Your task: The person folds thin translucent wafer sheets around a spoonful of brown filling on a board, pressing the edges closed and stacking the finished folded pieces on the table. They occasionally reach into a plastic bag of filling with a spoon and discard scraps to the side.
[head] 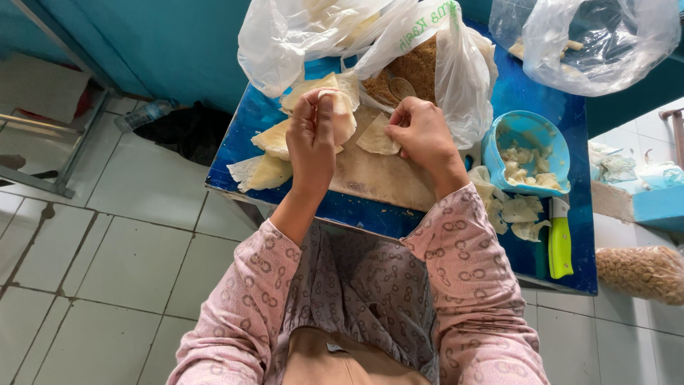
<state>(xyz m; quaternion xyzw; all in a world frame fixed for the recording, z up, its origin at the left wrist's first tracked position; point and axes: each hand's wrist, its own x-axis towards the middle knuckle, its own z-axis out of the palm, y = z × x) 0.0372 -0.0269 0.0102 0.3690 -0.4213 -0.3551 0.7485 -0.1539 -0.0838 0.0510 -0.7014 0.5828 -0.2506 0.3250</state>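
Head view:
Left hand: fingers pinched shut on a folded pastry, pale, thin and soft, raised above the board; the pastry juts to the right from between the fingertips.
Right hand: fingers curled, tips pressing a flat wrapper, a cream half-moon lying on the board.
Board: tan, matte, floury, on a glossy blue table.
Finished pieces: limp folded triangles left of the left hand.
Filling: brown, crumbly, in a clear crinkled bag, spoon in it.
Bowl: light blue plastic holding dough scraps.
Knife: green handle, at the table's right edge.
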